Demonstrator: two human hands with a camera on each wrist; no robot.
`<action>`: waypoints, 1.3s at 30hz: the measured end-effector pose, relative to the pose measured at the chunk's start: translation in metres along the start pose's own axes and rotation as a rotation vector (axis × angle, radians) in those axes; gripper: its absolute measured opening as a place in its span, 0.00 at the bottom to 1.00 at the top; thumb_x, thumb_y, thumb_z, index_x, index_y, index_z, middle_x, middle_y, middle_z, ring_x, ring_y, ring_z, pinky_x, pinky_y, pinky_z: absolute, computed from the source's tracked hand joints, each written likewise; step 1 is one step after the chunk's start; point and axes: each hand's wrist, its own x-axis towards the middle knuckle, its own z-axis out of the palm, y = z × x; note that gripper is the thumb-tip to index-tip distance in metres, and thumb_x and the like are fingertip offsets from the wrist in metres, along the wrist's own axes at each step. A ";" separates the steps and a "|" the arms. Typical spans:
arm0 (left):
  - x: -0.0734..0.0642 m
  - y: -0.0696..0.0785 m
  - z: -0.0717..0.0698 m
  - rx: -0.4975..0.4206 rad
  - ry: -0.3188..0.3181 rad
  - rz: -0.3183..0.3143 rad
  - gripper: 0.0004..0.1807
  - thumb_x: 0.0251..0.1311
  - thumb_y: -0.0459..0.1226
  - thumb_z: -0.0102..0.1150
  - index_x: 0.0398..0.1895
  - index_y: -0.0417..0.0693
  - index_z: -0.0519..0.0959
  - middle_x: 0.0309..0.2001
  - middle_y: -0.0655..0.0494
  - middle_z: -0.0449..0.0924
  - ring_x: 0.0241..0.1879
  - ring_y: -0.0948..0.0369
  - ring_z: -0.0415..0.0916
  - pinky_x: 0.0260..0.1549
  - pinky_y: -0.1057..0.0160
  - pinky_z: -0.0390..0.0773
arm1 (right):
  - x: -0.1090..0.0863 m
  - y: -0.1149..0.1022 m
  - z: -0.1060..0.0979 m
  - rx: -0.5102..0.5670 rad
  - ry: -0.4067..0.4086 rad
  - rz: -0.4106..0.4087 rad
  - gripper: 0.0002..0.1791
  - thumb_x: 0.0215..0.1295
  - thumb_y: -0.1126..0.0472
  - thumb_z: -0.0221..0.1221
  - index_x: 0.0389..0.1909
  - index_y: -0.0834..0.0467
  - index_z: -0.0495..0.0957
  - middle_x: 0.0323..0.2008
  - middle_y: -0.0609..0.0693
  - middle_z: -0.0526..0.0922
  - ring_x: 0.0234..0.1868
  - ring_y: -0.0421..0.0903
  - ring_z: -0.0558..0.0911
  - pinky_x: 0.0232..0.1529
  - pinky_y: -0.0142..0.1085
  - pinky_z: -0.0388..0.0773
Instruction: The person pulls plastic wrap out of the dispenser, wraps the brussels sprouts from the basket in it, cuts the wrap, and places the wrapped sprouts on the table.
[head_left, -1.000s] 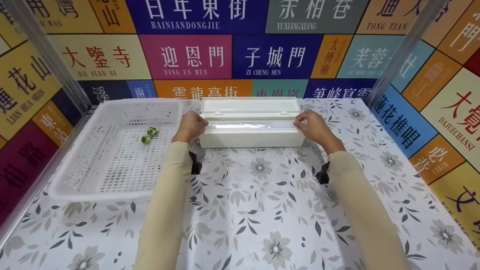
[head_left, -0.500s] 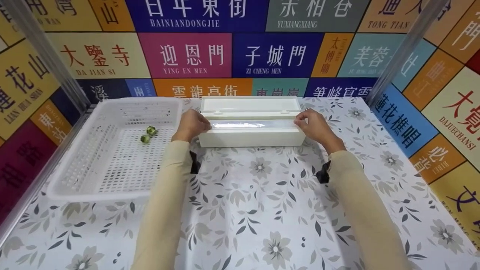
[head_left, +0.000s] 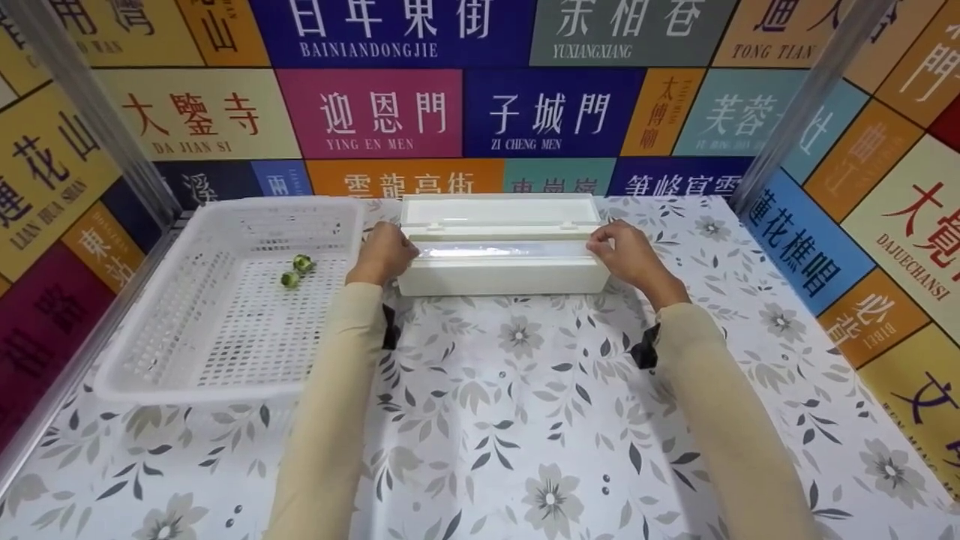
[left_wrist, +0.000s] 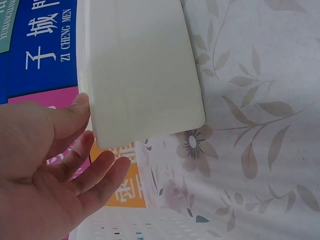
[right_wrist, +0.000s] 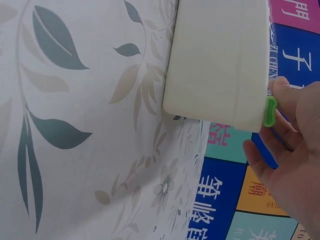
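One long white plastic box (head_left: 504, 279), lid up, clear shiny film (head_left: 506, 250) not out past the front

Box sits near the far edge of the table (head_left: 517, 405), under a white cloth with grey flower-and-leaf print. Flat white hinged lid (head_left: 499, 210) is tipped back behind it. Film lies across the top, end to end.

Right hand (head_left: 628, 251): thumb and forefinger narrow, pinching the film's right end. Other fingers loosely bent. Right wrist view shows crinkled film by the thumb, plus a small bright green piece (right_wrist: 270, 111) at the box corner, just beside the fingers; can't tell what it is.

Left hand (head_left: 382, 251): same at the left end. Looks like a thumb-and-forefinger pinch on the film, contact partly hidden. Remaining fingers spread clear of the box.

Progress, my read: early. Done: lid up, film reachable, both ends in hand. Left: no length drawn out, no cut piece visible, lid not down.

Further out: rectangular white perforated plastic basket (head_left: 247, 330) left of the box, left hand between them. Two small round green vegetables (head_left: 289, 280) in it, touching or nearly; no film on them that I can see. Multicoloured lettered panels (head_left: 367, 112) behind.
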 end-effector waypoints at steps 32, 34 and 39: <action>0.010 -0.001 -0.002 -0.240 0.033 0.043 0.16 0.76 0.34 0.40 0.56 0.35 0.72 0.57 0.39 0.76 0.58 0.47 0.73 0.66 0.51 0.72 | 0.006 -0.011 -0.005 0.069 0.048 0.075 0.16 0.81 0.57 0.44 0.54 0.64 0.73 0.53 0.64 0.78 0.53 0.55 0.76 0.54 0.49 0.76; 0.011 -0.001 -0.001 -0.259 0.048 0.062 0.14 0.75 0.33 0.39 0.55 0.35 0.72 0.56 0.40 0.77 0.56 0.48 0.73 0.64 0.52 0.73 | 0.007 -0.013 -0.006 0.074 0.048 0.076 0.16 0.81 0.57 0.43 0.54 0.63 0.73 0.53 0.63 0.78 0.54 0.55 0.76 0.56 0.49 0.75; 0.012 0.000 -0.001 -0.309 0.054 0.085 0.13 0.76 0.32 0.38 0.53 0.36 0.72 0.53 0.42 0.80 0.54 0.51 0.74 0.61 0.54 0.74 | 0.009 -0.016 -0.008 0.084 0.051 0.089 0.15 0.82 0.58 0.42 0.53 0.63 0.71 0.53 0.62 0.78 0.58 0.56 0.76 0.65 0.51 0.74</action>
